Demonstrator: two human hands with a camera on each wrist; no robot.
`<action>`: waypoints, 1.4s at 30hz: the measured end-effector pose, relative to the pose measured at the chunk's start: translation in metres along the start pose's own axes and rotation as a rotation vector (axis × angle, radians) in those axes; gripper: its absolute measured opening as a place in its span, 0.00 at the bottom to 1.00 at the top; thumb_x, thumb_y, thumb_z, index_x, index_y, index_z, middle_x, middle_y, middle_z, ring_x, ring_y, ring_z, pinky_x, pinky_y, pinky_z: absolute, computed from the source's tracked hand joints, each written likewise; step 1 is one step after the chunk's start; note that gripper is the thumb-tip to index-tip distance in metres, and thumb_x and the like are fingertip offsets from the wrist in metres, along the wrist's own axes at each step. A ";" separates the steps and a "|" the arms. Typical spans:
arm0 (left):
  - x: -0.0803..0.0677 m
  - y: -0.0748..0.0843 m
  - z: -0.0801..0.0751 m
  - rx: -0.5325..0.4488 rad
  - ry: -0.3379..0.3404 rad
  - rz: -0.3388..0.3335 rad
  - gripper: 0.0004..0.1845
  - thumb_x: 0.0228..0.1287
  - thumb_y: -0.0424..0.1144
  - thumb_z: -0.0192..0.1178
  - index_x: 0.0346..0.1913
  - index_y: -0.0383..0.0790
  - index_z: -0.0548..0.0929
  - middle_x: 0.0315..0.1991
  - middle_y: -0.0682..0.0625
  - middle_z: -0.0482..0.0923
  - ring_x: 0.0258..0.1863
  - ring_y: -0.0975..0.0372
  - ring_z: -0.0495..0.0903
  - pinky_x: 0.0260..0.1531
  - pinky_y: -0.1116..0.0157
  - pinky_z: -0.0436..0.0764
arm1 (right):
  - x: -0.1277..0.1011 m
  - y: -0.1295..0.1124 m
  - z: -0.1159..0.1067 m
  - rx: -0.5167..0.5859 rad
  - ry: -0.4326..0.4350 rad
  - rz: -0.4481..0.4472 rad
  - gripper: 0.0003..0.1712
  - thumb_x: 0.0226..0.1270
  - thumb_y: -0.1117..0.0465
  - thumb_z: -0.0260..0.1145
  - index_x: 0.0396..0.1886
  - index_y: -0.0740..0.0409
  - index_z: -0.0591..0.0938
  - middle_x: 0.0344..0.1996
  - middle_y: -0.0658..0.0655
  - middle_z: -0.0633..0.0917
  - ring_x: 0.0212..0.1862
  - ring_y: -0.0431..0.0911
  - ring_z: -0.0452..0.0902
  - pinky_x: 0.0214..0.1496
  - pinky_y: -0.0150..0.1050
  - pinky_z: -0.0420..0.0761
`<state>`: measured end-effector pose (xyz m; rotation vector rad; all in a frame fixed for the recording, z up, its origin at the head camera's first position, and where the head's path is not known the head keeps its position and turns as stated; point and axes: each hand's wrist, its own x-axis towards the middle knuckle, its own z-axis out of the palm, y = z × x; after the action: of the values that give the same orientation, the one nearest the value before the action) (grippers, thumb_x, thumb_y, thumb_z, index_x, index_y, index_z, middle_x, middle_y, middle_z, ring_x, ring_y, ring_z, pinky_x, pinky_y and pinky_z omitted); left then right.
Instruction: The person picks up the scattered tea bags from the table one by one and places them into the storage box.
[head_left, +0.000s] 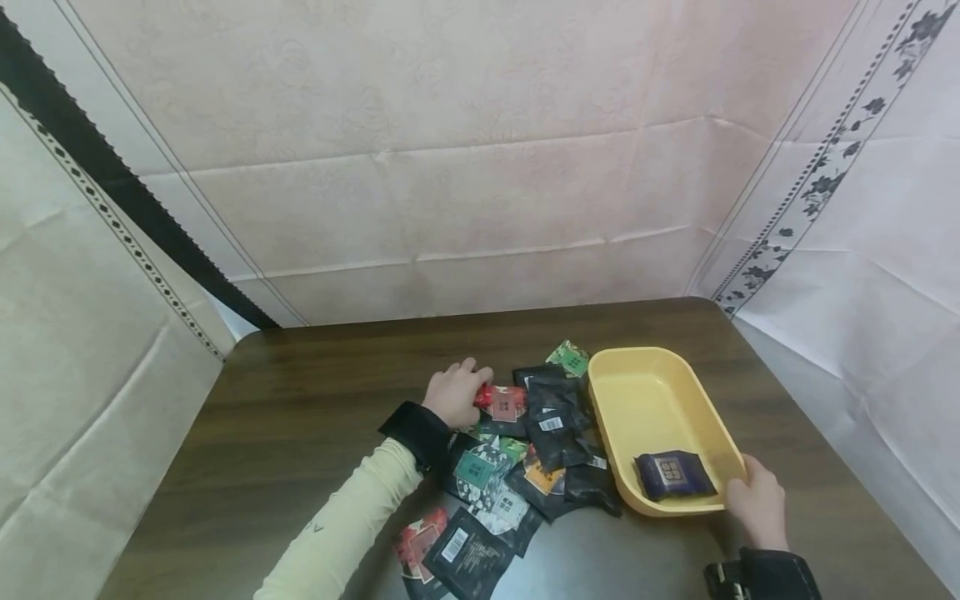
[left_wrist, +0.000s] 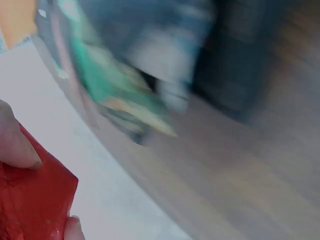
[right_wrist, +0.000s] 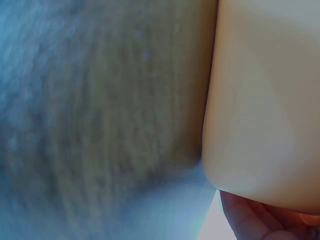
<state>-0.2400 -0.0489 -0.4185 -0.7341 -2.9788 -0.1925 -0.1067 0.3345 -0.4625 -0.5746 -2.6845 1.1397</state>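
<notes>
A pile of small foil packets, mostly black with coloured labels, lies on the dark wooden table. My left hand pinches a red packet at the pile's far left edge; in the left wrist view a finger and thumb hold the red packet. To the right stands a yellow tray with one dark blue packet inside near its front. My right hand grips the tray's near right corner; the right wrist view shows the tray wall with fingers below it.
Pale draped cloth walls close in the table at the back and on both sides. A green packet lies at the pile's far end beside the tray. Bare tabletop spreads to the left of the pile.
</notes>
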 end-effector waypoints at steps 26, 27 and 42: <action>0.053 0.199 -0.003 0.028 -0.088 0.395 0.23 0.44 0.47 0.69 0.44 0.59 0.72 0.38 0.59 0.64 0.33 0.67 0.65 0.27 0.69 0.65 | -0.004 -0.004 0.000 0.005 0.030 -0.047 0.26 0.50 0.73 0.44 0.52 0.77 0.69 0.44 0.79 0.73 0.43 0.70 0.70 0.43 0.60 0.69; 0.054 0.203 -0.003 0.028 -0.092 0.395 0.23 0.44 0.48 0.69 0.44 0.60 0.71 0.38 0.59 0.64 0.34 0.67 0.65 0.28 0.69 0.65 | -0.004 -0.004 0.000 0.006 0.033 -0.050 0.26 0.50 0.73 0.44 0.52 0.77 0.69 0.44 0.79 0.73 0.43 0.70 0.70 0.43 0.60 0.69; 0.057 0.215 0.006 0.059 -0.092 0.418 0.57 0.41 0.68 0.63 0.69 0.72 0.35 0.72 0.54 0.35 0.70 0.56 0.37 0.60 0.44 0.51 | -0.005 -0.005 -0.001 0.001 0.033 -0.030 0.26 0.52 0.73 0.43 0.54 0.78 0.67 0.46 0.80 0.72 0.44 0.70 0.69 0.45 0.60 0.68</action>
<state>-0.1909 0.1667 -0.3968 -1.3617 -2.8116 -0.0456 -0.1033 0.3303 -0.4583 -0.5468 -2.6556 1.1141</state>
